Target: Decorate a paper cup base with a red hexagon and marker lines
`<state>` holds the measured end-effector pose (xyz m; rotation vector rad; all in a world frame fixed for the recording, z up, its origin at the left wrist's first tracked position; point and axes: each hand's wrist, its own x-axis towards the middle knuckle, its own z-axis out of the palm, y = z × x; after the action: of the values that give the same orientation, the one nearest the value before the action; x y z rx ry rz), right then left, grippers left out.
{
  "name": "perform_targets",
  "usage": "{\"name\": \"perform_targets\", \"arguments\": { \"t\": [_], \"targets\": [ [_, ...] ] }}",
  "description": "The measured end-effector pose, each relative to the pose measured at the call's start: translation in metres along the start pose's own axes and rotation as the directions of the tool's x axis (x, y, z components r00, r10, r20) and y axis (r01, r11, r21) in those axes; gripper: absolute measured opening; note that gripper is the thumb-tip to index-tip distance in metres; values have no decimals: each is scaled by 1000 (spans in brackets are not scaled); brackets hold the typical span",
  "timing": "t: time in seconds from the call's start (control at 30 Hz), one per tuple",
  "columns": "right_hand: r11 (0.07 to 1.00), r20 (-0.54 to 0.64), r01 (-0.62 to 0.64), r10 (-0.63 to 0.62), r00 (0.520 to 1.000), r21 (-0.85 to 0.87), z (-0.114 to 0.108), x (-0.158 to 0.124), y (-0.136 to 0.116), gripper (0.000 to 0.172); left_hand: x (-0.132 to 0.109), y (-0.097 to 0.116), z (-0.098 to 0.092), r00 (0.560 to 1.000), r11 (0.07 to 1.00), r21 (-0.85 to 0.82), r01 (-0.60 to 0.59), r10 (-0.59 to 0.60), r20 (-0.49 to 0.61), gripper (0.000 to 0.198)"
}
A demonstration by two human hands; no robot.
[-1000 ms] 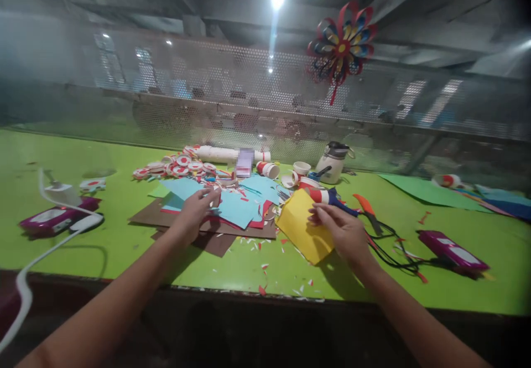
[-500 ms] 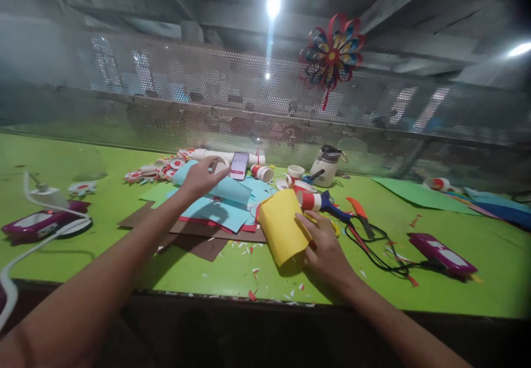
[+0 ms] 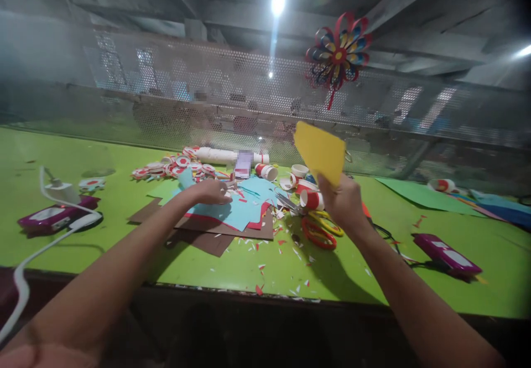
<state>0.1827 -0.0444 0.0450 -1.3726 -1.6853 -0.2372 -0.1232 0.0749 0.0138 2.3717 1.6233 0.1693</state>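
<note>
My right hand (image 3: 343, 201) is raised above the table, its fingers closed round the lower edge of a yellow sheet of paper (image 3: 321, 149). Low over the light blue paper (image 3: 244, 213) is my left hand (image 3: 211, 192), with small white and red pieces about its fingertips. Those fingers are partly hidden, so any hold is unclear. Below my right hand lie scissors (image 3: 317, 234) with orange-red handles, and a yellow-handled pair (image 3: 327, 222) beside them. A red and white paper cup (image 3: 310, 198) lies on its side near the blades.
Red and white cut pieces (image 3: 166, 166) are heaped behind my left hand, beside a white roll (image 3: 215, 155) and a phone (image 3: 243, 164). Purple devices with cords lie left (image 3: 53, 214) and right (image 3: 448, 254). A paper flower (image 3: 338, 55) hangs ahead by the perforated panel (image 3: 257, 88).
My right hand has lifted the yellow paper up off the table, uncovering the scissors. My left hand has come down to the blue paper, where the curled blue sheet has shifted.
</note>
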Motion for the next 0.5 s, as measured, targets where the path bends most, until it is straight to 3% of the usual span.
{"name": "perform_targets", "arguments": {
  "t": [0.1,0.2,0.37,0.5],
  "targets": [
    [989,213,82,-54,975,-125,20,-1,-27,25,-23,-5,12,997,998,-32,54,-56,-57,37],
    [959,461,174,-53,886,-225,59,-11,-57,17,-38,-11,20,979,989,-73,128,-138,-149,49],
    [925,715,313,-70,695,-213,119,-28,-95,32,-47,-21,22,937,971,-119,207,-231,-260,56],
    [912,770,392,-161,617,-123,128,-38,-98,68,-58,-23,16,906,963,-126,237,-266,-330,55]
  ]
}}
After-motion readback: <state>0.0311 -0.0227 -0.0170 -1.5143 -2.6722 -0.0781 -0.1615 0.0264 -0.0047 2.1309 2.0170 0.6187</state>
